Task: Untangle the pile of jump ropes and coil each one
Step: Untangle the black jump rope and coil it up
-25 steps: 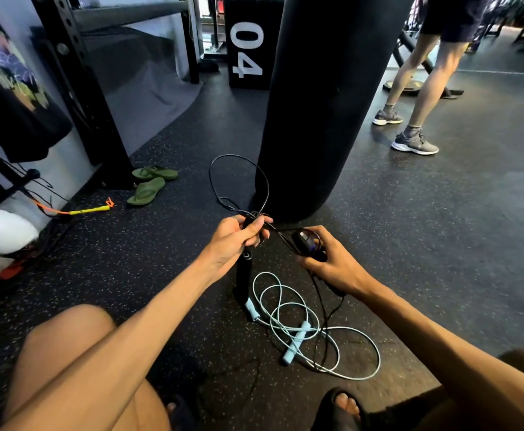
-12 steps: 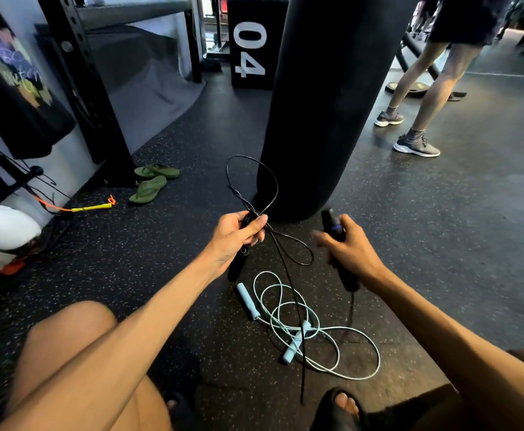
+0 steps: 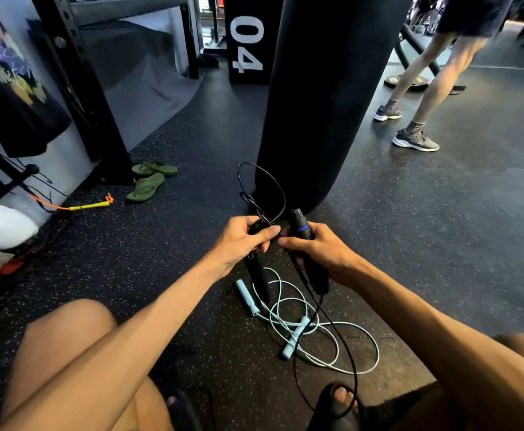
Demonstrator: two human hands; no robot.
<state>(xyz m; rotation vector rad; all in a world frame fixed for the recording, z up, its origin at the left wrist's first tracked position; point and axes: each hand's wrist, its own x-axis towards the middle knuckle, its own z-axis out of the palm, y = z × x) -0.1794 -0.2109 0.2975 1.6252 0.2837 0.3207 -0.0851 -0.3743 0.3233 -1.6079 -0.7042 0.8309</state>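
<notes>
Floor: black speckled rubber floor in a gym; grey mat ran along the left wall.
Ahead: punching bag stood just beyond the hands; black box marked 04 sat behind it.
Left edge: rack upright, 2 green flip-flops near its foot, yellow-and-orange cord beside them.
Right side: bystander's legs were well apart from the bag, with a wide stretch of floor between.
Left hand: curled round 1 black handle and the cord loop.
Right hand: gripped the other handle, blue band above the fist.
Black jump rope: held in both hands, which nearly touched; its cord drooped to the floor by the right sandal.
Light blue jump rope: lay in a loose tangle on the floor below the hands, with the black cord crossing it.
</notes>
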